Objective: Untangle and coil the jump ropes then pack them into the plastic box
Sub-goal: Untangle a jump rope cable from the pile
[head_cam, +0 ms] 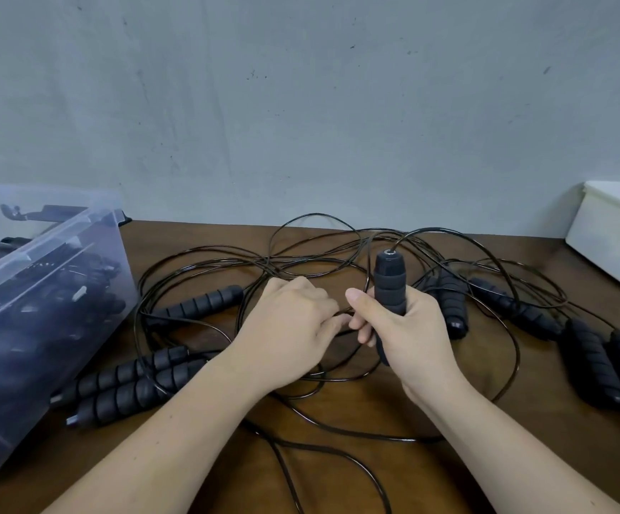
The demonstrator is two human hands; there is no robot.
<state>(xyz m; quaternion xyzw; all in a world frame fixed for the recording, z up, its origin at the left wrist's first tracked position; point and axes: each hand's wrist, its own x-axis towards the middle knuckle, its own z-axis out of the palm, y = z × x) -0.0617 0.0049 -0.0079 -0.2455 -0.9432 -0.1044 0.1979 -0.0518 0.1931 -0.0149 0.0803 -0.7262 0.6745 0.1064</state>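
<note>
Bottom centre: loose cord loops run off the frame edge across the table [545, 421]. Mid-frame: right hand [412, 332] is wrapped tight round one foam handle [389, 287], held near upright. Long axis runs bottom-to-top in frame, cap end up, butt hidden under the palm. Left hand [290, 328] sits just left of it, fingers curled, pinching a single strand right beside the right hand's fingers. Can't tell if that strand belongs to the held handle. The handle's cord exits the cap, arcs up and right, then drops into the tangle [275, 260] behind both hands. My read: the next pull has to follow that cord away from the cap, not across it. Other handles lie flat left and right of the hands. Plastic box [90, 231] is at far left, part-filled with ropes, and the left hand is nearer to it.
</note>
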